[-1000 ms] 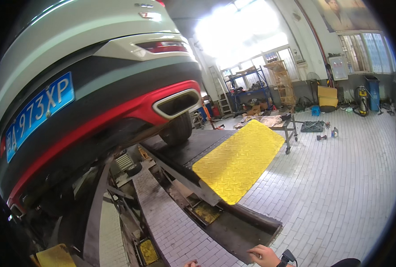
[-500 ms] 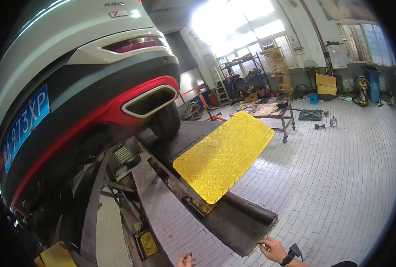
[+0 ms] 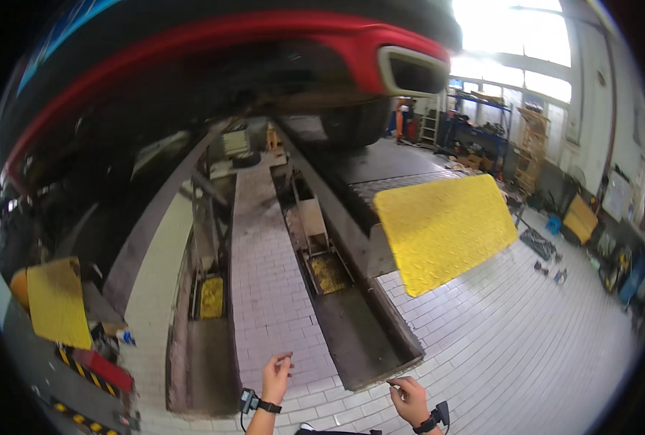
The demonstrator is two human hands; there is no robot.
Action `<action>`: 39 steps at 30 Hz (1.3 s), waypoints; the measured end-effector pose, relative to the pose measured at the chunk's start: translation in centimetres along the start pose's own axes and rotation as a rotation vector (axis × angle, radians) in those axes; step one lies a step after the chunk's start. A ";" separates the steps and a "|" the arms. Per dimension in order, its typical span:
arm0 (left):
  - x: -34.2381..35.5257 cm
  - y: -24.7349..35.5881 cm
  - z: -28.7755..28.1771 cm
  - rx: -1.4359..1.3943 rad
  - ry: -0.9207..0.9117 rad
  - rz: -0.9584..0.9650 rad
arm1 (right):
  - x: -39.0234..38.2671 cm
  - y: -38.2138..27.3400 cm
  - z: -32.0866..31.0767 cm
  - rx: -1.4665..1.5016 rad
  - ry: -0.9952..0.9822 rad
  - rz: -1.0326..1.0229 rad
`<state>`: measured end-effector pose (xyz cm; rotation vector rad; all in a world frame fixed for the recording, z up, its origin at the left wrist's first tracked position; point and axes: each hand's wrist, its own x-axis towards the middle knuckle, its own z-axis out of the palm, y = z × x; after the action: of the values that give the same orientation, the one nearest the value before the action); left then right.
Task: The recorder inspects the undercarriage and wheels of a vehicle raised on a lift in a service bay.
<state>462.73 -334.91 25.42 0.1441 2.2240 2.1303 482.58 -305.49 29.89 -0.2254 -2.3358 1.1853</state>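
Observation:
Low in the view are my left hand (image 3: 276,378) and my right hand (image 3: 408,400), both with loosely bent fingers and nothing clearly in them; a device is strapped to each wrist. They are over the tiled floor (image 3: 271,304), near two recessed lift pits, left (image 3: 206,362) and right (image 3: 358,341). Above them a raised car's rear bumper (image 3: 337,36), with red trim and an exhaust outlet (image 3: 413,71), overhangs dark lift runways (image 3: 308,181). A yellow tread plate (image 3: 445,232) projects at the right runway's end; another (image 3: 58,301) is at the left.
Hazard-striped metal (image 3: 83,370) and a red block (image 3: 105,370) lie at lower left. At the back right are a blue shelf (image 3: 467,130), a wooden rack (image 3: 531,145), a yellow board (image 3: 582,217), a blue bin (image 3: 634,279) and scattered tools (image 3: 543,268).
The view has swung down and toward the left, closer under the car's rear. Both hands now show higher in the picture, with forearms visible, and the left yellow plate shows more fully.

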 end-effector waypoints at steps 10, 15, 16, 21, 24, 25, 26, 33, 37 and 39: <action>2.5 -2.0 -8.2 -0.252 0.118 0.002 | 11.2 -5.2 6.8 -0.068 -0.063 -0.164; 2.1 -1.7 -12.5 -0.247 0.160 0.040 | 16.9 -8.8 8.7 -0.153 -0.035 -0.236; 1.8 -1.8 -13.2 -0.270 0.152 0.034 | 17.7 -9.6 8.9 -0.178 -0.035 -0.238; 0.9 -2.9 -17.2 -0.270 0.290 0.022 | 21.6 -12.4 9.1 -0.247 -0.004 -0.368; -0.9 -2.7 -20.6 -0.176 0.427 -0.003 | 23.9 -13.4 9.3 -0.324 0.020 -0.436; -1.0 -3.6 -20.8 -0.270 0.485 0.046 | 24.6 -11.1 7.6 -0.381 0.063 -0.484; -0.4 -3.9 -21.5 -0.175 0.451 0.070 | 24.9 -9.6 5.3 -0.458 0.117 -0.514; 1.7 2.1 -28.3 -0.014 0.680 0.192 | 30.3 -4.9 -2.5 -0.609 0.224 -0.475; 0.9 8.8 -36.1 0.383 0.914 0.434 | 32.2 -2.1 -3.8 -0.575 0.277 -0.435; 0.6 13.1 -39.1 0.603 1.012 0.490 | 30.7 -6.5 -1.1 -0.709 0.401 -0.568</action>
<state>458.34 -373.18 40.21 -0.5511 3.7042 1.8151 457.30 -297.44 46.75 -0.0214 -2.1432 0.0145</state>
